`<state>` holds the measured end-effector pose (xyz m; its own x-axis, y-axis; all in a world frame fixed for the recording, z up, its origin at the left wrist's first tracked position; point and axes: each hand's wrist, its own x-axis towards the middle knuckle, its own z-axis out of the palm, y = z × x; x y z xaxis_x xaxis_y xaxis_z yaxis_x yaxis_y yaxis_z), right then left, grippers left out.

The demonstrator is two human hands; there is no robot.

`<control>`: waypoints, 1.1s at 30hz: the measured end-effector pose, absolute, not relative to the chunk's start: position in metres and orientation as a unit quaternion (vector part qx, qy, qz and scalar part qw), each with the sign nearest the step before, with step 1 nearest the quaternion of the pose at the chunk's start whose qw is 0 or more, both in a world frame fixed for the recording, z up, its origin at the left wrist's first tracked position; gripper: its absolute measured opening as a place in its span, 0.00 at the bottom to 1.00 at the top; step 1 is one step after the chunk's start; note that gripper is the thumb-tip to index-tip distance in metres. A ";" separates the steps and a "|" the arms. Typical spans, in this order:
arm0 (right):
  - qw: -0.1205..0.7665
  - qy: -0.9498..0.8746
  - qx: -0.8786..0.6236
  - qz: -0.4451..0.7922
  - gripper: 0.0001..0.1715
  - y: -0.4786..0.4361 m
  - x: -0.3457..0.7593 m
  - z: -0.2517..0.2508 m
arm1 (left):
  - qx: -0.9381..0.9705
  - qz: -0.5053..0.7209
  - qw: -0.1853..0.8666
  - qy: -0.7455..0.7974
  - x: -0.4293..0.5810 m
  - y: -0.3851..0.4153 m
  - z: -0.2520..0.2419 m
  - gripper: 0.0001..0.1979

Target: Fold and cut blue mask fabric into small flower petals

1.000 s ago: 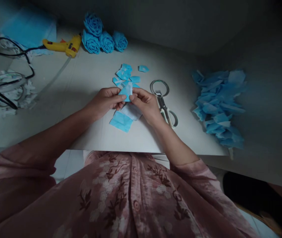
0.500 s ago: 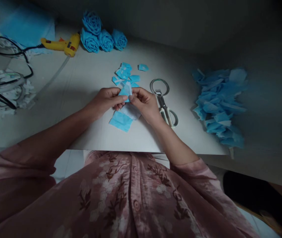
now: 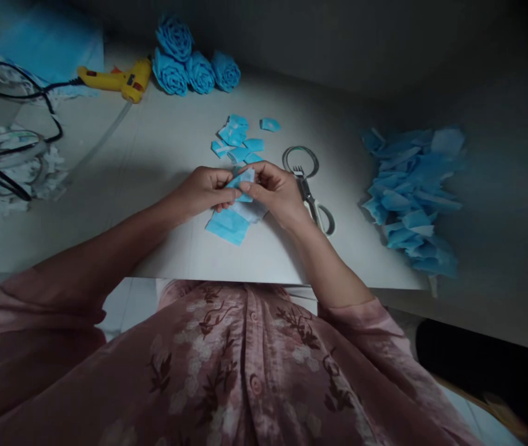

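Observation:
Between my two hands is a small folded blue piece of fabric. My left hand pinches its left side with thumb and fingers. On the other side, my right hand grips the piece, thumb pressed on its front. A flat blue piece lies on the table just below the hands, partly over or beside a whitish piece. Several small blue scraps lie beyond my fingertips, with a single scrap to their right. Scissors rest right of my right hand, near a wire ring.
Several blue rolled fabric flowers stand at the back, beside a yellow glue gun with a black cable. White scraps are at the left, blue sheets behind them. A heap of blue pieces covers the right side.
The held piece has been folded over and tilted to the right between my fingers. Both hands remain in nearly the same place.

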<state>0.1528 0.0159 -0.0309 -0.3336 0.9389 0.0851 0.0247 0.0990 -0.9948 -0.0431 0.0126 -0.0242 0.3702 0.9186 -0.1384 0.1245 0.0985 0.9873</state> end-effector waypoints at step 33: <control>0.397 -0.652 -0.348 0.543 0.39 0.026 0.171 -0.040 | 0.593 0.325 0.600 0.428 -0.045 0.011 -0.019 0.12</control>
<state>0.1712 0.0262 -0.0396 -0.4415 0.8863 0.1400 0.0226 0.1670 -0.9857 -0.0451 0.0108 -0.0186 0.4233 0.8969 -0.1277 0.1184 0.0850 0.9893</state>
